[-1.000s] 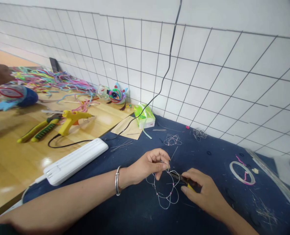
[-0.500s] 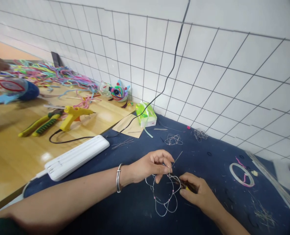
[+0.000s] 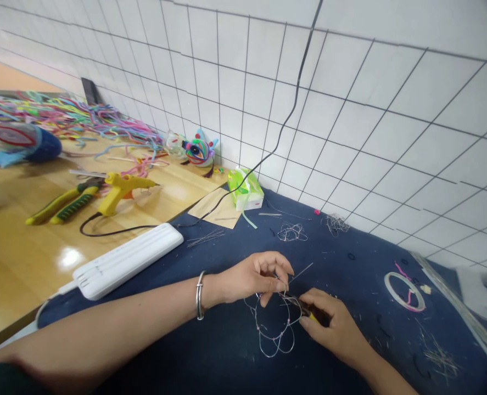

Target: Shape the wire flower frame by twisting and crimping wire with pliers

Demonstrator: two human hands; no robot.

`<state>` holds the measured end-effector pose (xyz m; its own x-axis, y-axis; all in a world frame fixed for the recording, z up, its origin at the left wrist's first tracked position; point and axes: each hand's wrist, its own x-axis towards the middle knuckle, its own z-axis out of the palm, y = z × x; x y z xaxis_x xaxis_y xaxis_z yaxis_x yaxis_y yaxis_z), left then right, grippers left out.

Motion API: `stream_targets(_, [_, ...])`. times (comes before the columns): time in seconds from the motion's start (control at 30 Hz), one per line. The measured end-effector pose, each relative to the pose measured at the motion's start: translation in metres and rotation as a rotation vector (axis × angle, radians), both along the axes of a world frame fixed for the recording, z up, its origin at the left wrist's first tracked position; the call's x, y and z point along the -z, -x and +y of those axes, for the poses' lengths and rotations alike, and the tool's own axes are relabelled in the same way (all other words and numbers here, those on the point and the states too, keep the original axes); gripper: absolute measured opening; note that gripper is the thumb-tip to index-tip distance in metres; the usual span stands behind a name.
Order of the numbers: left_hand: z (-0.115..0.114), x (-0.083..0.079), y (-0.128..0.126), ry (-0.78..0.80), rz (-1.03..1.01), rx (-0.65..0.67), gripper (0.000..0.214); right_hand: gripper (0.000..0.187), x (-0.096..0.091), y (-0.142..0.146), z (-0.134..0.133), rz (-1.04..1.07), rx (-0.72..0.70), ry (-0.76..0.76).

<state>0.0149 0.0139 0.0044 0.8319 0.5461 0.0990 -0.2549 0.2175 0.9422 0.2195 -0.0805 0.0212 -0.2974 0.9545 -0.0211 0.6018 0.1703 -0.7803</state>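
At the far left, on the wooden bench, a blue, rounded craft piece lies in front of a sprawl of coloured pipe cleaners that runs along the tiled wall. Nearer me, yellow-and-green pliers lie just beside a yellow glue gun, whose black cord loops over the wood. A white power strip lies across the edge where the wood gives way to a dark blue cloth. Further back by the wall sits a bright striped figure, then a green tissue pack touching a sheet of brown paper.

The person's left forearm comes in from the lower left, with a metal bangle on the wrist. The left hand is pinched shut, its fingers grasping the top of a wire frame. The frame is made of thin silver loops with a few pink beads, and it lies on the blue cloth between the 2 hands. Just right of it, the right hand is clenched around a small tool with a yellow handle. The tool's dark tip touches the wire close to the left fingertips.

Beyond the hands, a small wire tangle and a second tangle lie on the cloth, apart from the frame. Further right lies a pale tape ring with a pink strand across it, and loose wire offcuts are scattered near the cloth's right edge.
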Motion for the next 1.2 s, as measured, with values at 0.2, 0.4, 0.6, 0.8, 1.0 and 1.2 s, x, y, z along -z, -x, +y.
stream_targets(0.2, [0.000, -0.004, 0.001, -0.008, 0.038, -0.021, 0.025, 0.018, 0.007, -0.002, -0.001, -0.050, 0.013, -0.100])
stream_targets(0.4, [-0.001, -0.007, 0.002, 0.033, 0.063, -0.016, 0.024, 0.015, 0.008, -0.002, 0.000, -0.063, 0.010, -0.090])
stream_targets(0.6, [0.000, 0.007, -0.003, 0.086, 0.031, -0.016, 0.026, 0.014, 0.011, -0.003, 0.002, -0.060, 0.011, -0.052])
stream_targets(0.8, [-0.001, 0.007, -0.003, 0.142, 0.026, -0.011, 0.025, 0.011, 0.013, -0.004, 0.001, -0.065, 0.020, -0.014])
stream_targets(1.0, [-0.002, 0.008, -0.003, 0.190, 0.029, 0.003, 0.027, 0.009, 0.008, -0.005, 0.001, -0.022, 0.007, 0.049])
stream_targets(1.2, [-0.002, 0.007, -0.004, 0.236, 0.013, 0.008, 0.026, 0.008, 0.005, -0.005, 0.002, -0.003, 0.006, 0.062])
